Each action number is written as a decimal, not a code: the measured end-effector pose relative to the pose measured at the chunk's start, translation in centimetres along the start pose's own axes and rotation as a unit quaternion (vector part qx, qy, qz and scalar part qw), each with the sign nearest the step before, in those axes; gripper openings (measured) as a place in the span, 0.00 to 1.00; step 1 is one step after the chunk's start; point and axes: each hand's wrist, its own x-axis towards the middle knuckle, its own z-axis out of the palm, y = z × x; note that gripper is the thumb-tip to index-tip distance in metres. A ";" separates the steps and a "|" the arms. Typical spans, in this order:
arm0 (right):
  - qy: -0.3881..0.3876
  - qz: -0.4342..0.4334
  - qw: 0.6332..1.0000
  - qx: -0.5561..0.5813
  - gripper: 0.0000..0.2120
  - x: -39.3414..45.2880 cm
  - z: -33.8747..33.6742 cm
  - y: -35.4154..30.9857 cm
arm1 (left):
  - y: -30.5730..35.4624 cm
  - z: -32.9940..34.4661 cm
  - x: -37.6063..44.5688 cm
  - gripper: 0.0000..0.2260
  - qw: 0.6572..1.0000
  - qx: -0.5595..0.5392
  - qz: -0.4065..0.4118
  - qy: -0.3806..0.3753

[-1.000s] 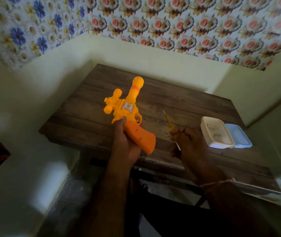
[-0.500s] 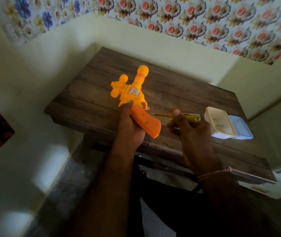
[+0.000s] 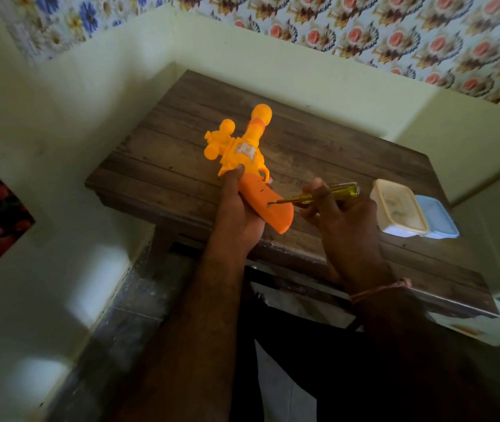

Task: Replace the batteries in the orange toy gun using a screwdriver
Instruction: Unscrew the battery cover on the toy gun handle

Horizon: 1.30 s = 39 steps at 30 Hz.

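Observation:
My left hand grips the orange toy gun by its darker orange handle, holding it above the near part of the wooden table with the barrel pointing away. A screwdriver with a clear yellow handle lies nearly level in my right hand, which pinches it. Its metal tip sits in a small hole on the side of the gun's handle.
A cream plastic box stands at the table's right side, with a light blue lid beside it. Pale walls close in on the left and behind the table, under flowered wallpaper. My legs show below the table edge.
My right hand turned the screwdriver from upright to level and moved it left until the tip met the gun's handle. The left hand kept its hold on the gun.

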 end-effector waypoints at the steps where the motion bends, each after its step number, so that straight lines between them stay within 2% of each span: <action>1: -0.001 -0.002 1.000 -0.009 0.11 0.0 0.0 -0.1 | 0.0 0.0 0.0 0.20 1.000 0.001 0.001 0.002; 19: -0.029 -0.013 0.994 -0.103 0.13 0.4 0.1 -1.6 | 0.0 0.0 -0.1 0.22 1.000 0.021 0.000 0.021; 23: -0.040 -0.031 0.989 -0.142 0.07 1.7 -0.1 -2.2 | 0.1 0.2 -0.3 0.21 1.000 0.004 0.000 0.027; 24: -0.047 -0.043 0.985 -0.157 0.09 2.0 -0.1 -2.5 | 0.1 0.3 -0.5 0.20 1.000 0.002 0.000 0.028; 26: -0.087 -0.075 0.976 -0.183 0.12 2.5 -0.4 -3.3 | 0.2 0.3 -0.7 0.18 1.000 -0.001 -0.001 0.025; 28: -0.150 -0.109 0.959 -0.214 0.10 3.2 -0.8 -4.5 | 0.3 0.3 -0.9 0.18 1.000 0.005 -0.004 0.022; 31: -0.224 -0.150 0.902 -0.338 0.08 4.4 -1.1 -6.4 | 0.3 0.2 -0.8 0.18 1.000 0.015 -0.006 0.016; 35: -0.252 -0.177 0.849 -0.430 0.01 4.8 -0.4 -7.5 | 0.1 -0.3 -0.6 0.21 0.999 0.032 0.004 0.011; 36: -0.252 -0.194 0.839 -0.442 0.03 4.8 -0.2 -7.6 | 0.1 -0.4 -0.5 0.22 0.999 0.037 0.007 0.009; 39: -0.241 -0.232 0.834 -0.439 0.03 4.7 0.0 -7.7 | 0.1 -0.4 -0.5 0.20 0.999 0.041 0.009 0.003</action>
